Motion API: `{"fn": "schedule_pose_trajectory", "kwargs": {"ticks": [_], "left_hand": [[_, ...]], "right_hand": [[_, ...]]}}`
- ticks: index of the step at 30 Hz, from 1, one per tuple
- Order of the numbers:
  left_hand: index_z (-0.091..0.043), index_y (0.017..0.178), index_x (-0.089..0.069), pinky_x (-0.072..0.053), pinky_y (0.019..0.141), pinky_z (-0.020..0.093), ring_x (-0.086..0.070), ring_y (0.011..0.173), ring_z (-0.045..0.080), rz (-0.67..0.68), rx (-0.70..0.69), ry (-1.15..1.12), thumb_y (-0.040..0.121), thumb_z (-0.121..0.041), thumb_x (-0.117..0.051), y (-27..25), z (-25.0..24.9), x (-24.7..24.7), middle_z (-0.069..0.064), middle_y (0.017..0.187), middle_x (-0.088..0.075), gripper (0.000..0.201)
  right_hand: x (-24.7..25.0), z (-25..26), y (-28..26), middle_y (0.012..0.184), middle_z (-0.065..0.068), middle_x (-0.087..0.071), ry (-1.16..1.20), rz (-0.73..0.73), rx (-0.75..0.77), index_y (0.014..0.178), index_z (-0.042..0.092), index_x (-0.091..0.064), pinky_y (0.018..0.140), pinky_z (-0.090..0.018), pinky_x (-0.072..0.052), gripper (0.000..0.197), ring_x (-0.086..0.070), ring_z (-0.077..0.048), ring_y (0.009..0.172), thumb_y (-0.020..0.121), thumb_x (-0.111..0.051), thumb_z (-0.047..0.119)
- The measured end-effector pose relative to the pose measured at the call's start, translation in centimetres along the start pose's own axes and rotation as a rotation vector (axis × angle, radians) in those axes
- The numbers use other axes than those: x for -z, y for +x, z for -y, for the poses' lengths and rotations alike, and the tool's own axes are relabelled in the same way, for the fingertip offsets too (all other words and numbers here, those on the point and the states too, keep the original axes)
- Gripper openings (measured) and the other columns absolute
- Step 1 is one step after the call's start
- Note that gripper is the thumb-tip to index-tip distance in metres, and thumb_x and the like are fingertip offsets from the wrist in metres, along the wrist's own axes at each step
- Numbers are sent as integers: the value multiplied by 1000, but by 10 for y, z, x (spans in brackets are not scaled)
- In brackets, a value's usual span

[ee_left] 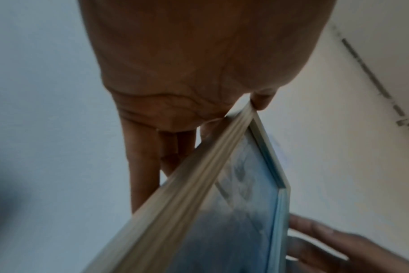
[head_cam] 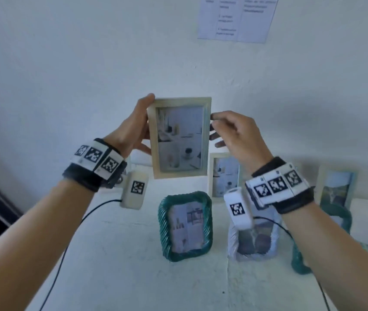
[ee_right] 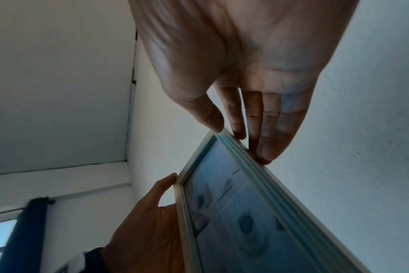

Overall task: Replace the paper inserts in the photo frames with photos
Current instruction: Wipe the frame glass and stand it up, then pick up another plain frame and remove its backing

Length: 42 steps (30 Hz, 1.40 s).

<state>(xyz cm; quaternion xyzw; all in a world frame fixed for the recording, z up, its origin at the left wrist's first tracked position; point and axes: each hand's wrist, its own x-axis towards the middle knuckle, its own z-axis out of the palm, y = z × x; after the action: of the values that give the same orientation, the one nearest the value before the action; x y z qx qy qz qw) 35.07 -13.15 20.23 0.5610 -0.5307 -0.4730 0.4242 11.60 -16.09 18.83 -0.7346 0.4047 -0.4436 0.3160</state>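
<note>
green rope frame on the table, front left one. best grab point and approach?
Take the green frame by its two long side rails, coming from above and in front. It stands upright facing the person, the twisted rim likely gives purchase, and its left side is free; a white frame stands close on the right.

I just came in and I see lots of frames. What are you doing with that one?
A person holds a pale wooden photo frame up in front of the wall, front facing them. The left hand grips its left edge and the right hand pinches its right edge. Below, on the white table, stand more frames, among them a green ribbed frame and another pale wooden frame.
</note>
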Motion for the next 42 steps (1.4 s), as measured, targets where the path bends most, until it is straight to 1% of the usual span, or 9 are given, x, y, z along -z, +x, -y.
{"fn": "schedule_pose_trajectory", "kwargs": {"ticks": [5,11,17,23,31,33,36,38,42], "left_hand": [[-21,110,-65,-56,79,48,-68,99,29,-40,74,-13,94,-67,-15,53,32,16,11,102,-74,70],[-20,99,-66,-52,85,48,-65,101,30,-32,219,-67,95,-64,-17,97,87,16,16,102,-72,66],[-17,104,-65,-48,95,50,-63,101,31,20,321,-18,95,-64,-15,127,130,9,13,100,-71,69],[-15,135,-51,-48,94,52,-62,102,28,31,348,16,89,-72,-18,142,167,10,14,114,-67,80],[-19,137,-50,-50,94,50,-64,104,27,93,332,27,73,-91,-13,144,181,17,11,115,-67,103],[-18,134,-53,-49,95,51,-64,104,27,90,304,50,72,-90,-13,143,185,18,12,116,-67,103],[-19,140,-46,-54,88,47,-60,108,25,67,230,174,74,-90,-15,135,192,22,8,125,-60,102],[-22,136,-44,-58,78,43,-60,104,22,24,112,284,88,-74,-19,123,196,27,4,120,-58,75],[-22,115,-58,-59,62,36,-67,82,16,-139,-121,334,100,-52,-33,100,200,49,-1,97,-68,41]], "right_hand": [[-24,-26,59,98,-13,-71,-132,200,-112,139,18,-45,82,-38,-58,41,-71,-18,83,98,-46,18],[-50,-65,92,114,-12,-62,-259,378,-262,150,26,-24,90,-38,-55,57,-69,-19,92,97,-39,15],[-74,-94,103,123,-21,-58,-493,521,-361,147,14,-34,92,-42,-52,50,-67,-28,97,97,-33,9],[-89,-112,103,120,-23,-61,-607,636,-419,146,8,-35,91,-41,-52,51,-66,-31,98,95,-33,4],[-96,-113,105,111,-20,-63,-688,637,-339,135,-1,-47,89,-37,-47,42,-59,-35,106,95,-37,1],[-97,-113,105,113,-21,-62,-711,643,-340,131,-4,-50,89,-37,-46,39,-58,-36,107,95,-38,1],[-94,-114,107,136,-18,-51,-768,640,-331,141,5,-40,99,-37,-42,45,-50,-34,121,97,-40,10],[-93,-109,111,144,-16,-45,-832,623,-297,147,11,-32,102,-38,-41,51,-47,-33,126,97,-41,17],[-110,-81,125,128,-16,-57,-881,543,-154,136,6,-46,96,-42,-47,43,-56,-32,113,95,-40,19]]}}
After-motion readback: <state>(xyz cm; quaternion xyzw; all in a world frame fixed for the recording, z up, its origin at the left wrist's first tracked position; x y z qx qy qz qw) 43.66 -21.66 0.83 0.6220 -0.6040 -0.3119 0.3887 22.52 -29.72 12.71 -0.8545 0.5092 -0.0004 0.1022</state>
